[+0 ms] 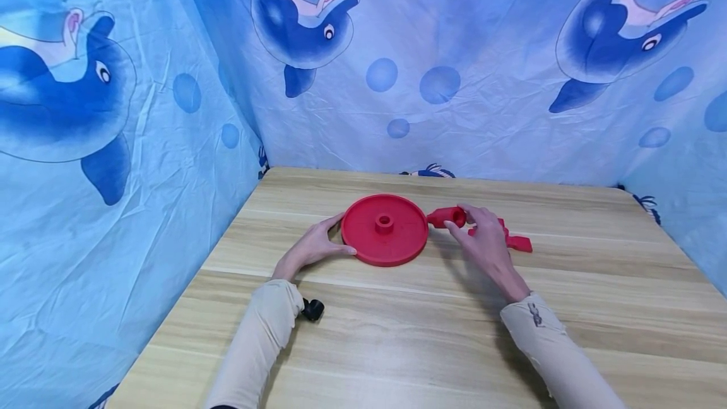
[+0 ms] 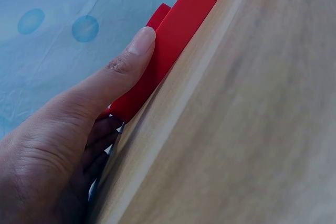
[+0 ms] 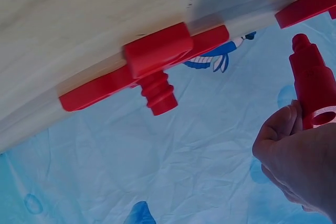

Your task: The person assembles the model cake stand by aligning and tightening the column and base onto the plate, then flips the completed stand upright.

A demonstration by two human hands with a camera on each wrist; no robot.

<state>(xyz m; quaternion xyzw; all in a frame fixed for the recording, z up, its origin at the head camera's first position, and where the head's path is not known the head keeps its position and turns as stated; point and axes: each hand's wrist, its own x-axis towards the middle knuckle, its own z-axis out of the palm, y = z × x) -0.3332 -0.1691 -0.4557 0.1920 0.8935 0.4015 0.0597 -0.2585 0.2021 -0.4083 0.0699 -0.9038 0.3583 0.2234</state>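
A round red tray-like disc [image 1: 363, 240] with a raised rim and a hollow hub lies flat on the wooden table. My left hand [image 1: 314, 246] holds its left edge, thumb on the near side of the rim and fingers on the far side. Beyond the disc's right edge, my right hand [image 1: 487, 242] pinches a red stepped cylinder [image 3: 311, 85]. Its narrow tip points toward the disc, and a round opening shows at its wide end. Right of that hand lies a red flat-armed piece [image 3: 157, 51] with a ribbed stem, partly hidden by the hand in the head view.
The wooden table [image 1: 386, 339] has its far edge against a blue dolphin-print cloth [image 1: 488, 137], which also hangs on both sides. A small black object [image 1: 313, 310] sits beside the left sleeve's cuff.
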